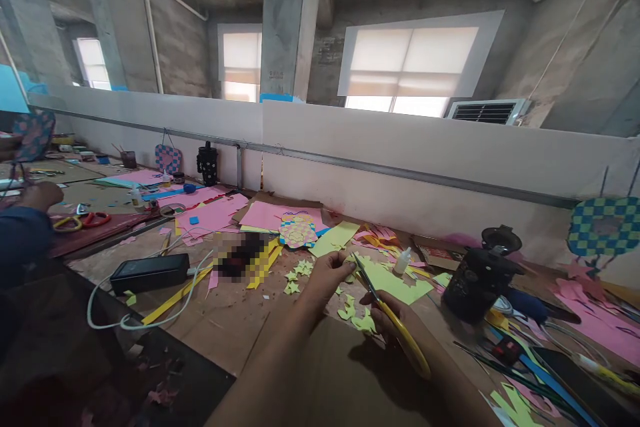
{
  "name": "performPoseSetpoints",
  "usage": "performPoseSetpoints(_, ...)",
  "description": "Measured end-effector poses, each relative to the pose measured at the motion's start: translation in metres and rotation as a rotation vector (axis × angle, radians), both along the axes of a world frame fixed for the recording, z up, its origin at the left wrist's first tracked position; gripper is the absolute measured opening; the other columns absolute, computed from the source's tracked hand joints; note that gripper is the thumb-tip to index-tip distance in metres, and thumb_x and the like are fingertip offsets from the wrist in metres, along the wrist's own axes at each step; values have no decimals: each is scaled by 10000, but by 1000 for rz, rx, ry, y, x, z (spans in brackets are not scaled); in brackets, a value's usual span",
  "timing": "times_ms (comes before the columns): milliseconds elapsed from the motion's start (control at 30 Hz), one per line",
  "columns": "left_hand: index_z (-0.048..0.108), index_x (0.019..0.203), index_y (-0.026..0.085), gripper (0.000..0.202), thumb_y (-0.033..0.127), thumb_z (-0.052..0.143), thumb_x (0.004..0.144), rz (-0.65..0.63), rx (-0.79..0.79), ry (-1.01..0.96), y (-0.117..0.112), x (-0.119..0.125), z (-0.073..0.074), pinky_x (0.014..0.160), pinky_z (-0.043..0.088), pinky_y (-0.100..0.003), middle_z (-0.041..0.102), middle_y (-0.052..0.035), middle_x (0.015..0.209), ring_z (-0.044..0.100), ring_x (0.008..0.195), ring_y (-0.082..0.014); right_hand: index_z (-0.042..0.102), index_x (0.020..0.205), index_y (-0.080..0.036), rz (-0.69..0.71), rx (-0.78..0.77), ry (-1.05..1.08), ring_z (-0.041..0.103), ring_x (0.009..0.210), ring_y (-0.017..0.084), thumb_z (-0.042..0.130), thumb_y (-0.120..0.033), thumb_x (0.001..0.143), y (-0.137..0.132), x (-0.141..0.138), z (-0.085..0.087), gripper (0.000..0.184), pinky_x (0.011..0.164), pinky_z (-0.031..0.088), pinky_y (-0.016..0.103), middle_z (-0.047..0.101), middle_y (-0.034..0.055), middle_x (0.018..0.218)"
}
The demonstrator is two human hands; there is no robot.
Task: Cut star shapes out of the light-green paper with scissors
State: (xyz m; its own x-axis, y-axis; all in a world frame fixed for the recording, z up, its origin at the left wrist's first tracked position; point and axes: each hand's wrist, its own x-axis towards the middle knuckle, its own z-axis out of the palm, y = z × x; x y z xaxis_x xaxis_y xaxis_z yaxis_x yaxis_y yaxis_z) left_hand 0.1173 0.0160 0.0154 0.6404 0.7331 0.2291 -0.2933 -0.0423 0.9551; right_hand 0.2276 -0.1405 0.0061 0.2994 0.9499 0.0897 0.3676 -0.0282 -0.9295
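Observation:
My right hand is closed around scissors with yellow handles, their metal blades pointing up and left. At the blade tips, my left hand pinches what looks like a small bit of yellow-green paper, mostly hidden by the fingers. Left of that hand lies a small heap of cut yellow-green paper stars. Curved paper scraps are scattered between the two hands. A yellow-green sheet lies flat just beyond the scissors, with a small white glue bottle standing by it.
A black power bank with a white cable sits at left. Pink sheets and a checkered paper piece lie at the back. A black lidded cup stands at right, near a phone. A co-worker's hand shows at far left.

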Motion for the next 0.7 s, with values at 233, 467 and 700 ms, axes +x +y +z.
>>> performPoseSetpoints(233, 589, 673, 183, 324, 458, 755, 628, -1, 2, 2, -1, 0, 1, 586, 336, -258, 512, 34, 638, 447, 595, -121, 644, 1171, -167, 18, -76, -51, 700, 880, 201, 620, -332, 982, 2, 14, -6, 252, 747, 604, 359, 692, 42, 1115)
performPoseSetpoints(467, 575, 662, 182, 312, 441, 748, 650, -1, 2, -6, -1, -1, 0, 602, 354, -259, 491, 42, 621, 454, 605, -121, 638, 1188, -170, 25, -104, -59, 702, 893, 204, 618, -332, 984, 1, 16, -6, 261, 757, 606, 366, 690, 47, 1133)
performPoseSetpoints(700, 595, 683, 177, 303, 434, 752, 652, -7, -13, -17, -1, -1, -1, 600, 362, -256, 521, 32, 645, 473, 611, -120, 645, 1162, -167, 14, -83, -48, 699, 870, 197, 613, -339, 985, 0, 12, -13, 249, 737, 603, 351, 692, 41, 1109)
